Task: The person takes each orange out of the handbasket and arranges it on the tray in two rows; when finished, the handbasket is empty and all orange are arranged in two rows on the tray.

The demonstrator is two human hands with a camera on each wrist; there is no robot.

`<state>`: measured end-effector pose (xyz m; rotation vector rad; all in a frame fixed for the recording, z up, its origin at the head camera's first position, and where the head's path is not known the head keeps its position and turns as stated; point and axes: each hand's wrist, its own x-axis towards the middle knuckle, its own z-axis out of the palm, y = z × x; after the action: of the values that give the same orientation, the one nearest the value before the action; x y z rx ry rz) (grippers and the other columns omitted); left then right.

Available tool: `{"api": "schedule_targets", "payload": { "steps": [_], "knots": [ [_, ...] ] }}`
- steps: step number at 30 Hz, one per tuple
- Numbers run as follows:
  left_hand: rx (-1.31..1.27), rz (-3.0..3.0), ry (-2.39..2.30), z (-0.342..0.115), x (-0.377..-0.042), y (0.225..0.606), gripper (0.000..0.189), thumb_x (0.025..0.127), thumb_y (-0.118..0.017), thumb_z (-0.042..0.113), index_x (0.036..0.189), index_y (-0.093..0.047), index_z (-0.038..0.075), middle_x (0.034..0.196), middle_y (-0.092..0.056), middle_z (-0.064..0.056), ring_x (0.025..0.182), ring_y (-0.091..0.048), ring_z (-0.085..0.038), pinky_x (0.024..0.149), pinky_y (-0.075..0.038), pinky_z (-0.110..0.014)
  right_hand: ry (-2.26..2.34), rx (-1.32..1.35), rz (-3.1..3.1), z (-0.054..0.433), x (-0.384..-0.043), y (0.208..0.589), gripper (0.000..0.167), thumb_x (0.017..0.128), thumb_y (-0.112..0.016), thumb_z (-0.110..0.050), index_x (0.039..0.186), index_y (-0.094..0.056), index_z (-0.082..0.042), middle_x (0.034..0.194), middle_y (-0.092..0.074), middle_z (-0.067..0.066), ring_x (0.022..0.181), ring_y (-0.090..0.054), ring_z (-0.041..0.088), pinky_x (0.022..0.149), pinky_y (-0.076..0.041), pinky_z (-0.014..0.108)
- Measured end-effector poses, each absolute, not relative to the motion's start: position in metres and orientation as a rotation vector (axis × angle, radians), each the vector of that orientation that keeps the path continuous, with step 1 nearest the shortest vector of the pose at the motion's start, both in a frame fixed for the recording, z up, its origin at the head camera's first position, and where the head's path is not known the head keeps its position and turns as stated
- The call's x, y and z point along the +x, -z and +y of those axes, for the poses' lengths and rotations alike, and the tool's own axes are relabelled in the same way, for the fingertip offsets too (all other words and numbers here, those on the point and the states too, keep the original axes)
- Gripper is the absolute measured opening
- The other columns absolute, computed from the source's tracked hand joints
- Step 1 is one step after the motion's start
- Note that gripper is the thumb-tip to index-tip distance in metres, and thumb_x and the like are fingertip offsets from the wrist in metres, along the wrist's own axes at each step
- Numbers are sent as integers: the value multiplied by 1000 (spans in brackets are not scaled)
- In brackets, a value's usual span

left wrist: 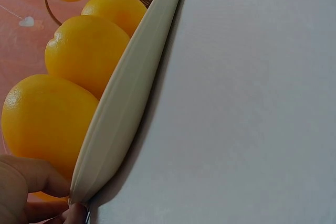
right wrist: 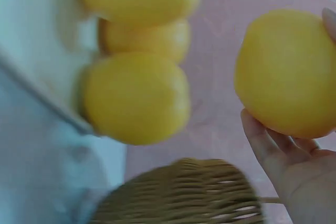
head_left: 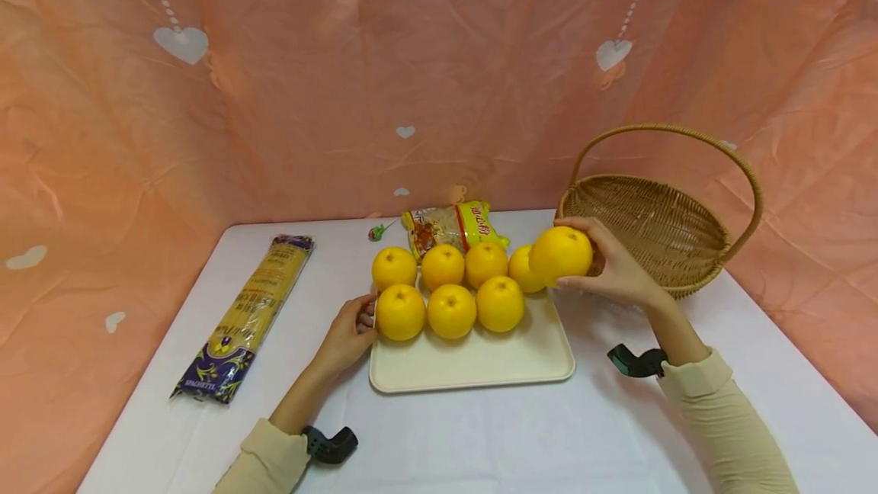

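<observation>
My right hand [head_left: 617, 267] grips a large yellow orange [head_left: 562, 253], lifted over the right end of a cream tray [head_left: 473, 368]. In the right wrist view, that orange [right wrist: 289, 72] sits between fingers and thumb. On the tray, several more oranges [head_left: 451, 311] stand in two rows; the back-right one [head_left: 524, 269] is partly covered by the raised fruit. My left hand [head_left: 348, 334] pinches the tray's left rim, beside the front-left orange [head_left: 401, 312]. The left wrist view shows the thumb and fingers of this hand [left wrist: 31, 190] at the tray's corner.
A wicker basket [head_left: 652, 227] with a tall handle stands right of the tray, close behind my right hand. Behind the oranges lies a yellow food packet [head_left: 449, 227], with a small green-and-red item [head_left: 376, 232] beside it. A spaghetti pack [head_left: 247, 319] lies at left.
</observation>
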<state>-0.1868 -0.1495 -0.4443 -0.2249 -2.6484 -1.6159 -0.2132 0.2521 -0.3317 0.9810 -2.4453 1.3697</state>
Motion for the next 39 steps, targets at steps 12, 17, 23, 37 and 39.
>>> {"api": "schedule_targets", "payload": {
  "steps": [12,17,23,37,39],
  "knots": [
    [-197,-2667,1626,-147,-188,444,57,73,-54,-15,129,-40,-16,106,-45,-23,88,-47,-27,67,-40,-17,-981,953,-2636,260,-199,378,76,65,-85,-18,129,-45,-12,125,-46,3,110,-43,14,94,-36,21],
    [-258,-2627,1630,-148,-187,444,57,73,-54,-12,128,-42,-14,104,-46,-20,86,-47,-25,70,-43,-20,-940,993,-2682,264,-201,383,73,69,-82,-28,130,-45,-13,127,-46,3,114,-43,18,98,-38,35],
    [-354,-2534,1636,-150,-186,446,57,70,-54,-10,126,-43,-14,99,-46,-18,82,-46,-22,67,-43,-20,-879,1037,-2686,262,-201,387,72,70,-81,-28,130,-45,-8,127,-48,5,116,-45,21,96,-38,46],
    [-217,-2634,1654,-149,-187,442,60,72,-57,-13,130,-41,-13,108,-46,-21,88,-47,-24,66,-40,-15,-883,1045,-2669,261,-203,393,75,67,-83,-26,130,-47,-7,126,-49,6,115,-45,21,96,-39,45],
    [-213,-2628,1668,-150,-187,441,60,72,-57,-13,130,-41,-13,108,-46,-21,89,-47,-25,66,-40,-15,-900,1045,-2676,260,-204,394,75,68,-83,-26,130,-46,-7,127,-49,7,116,-45,22,96,-38,47]
  ]
}}
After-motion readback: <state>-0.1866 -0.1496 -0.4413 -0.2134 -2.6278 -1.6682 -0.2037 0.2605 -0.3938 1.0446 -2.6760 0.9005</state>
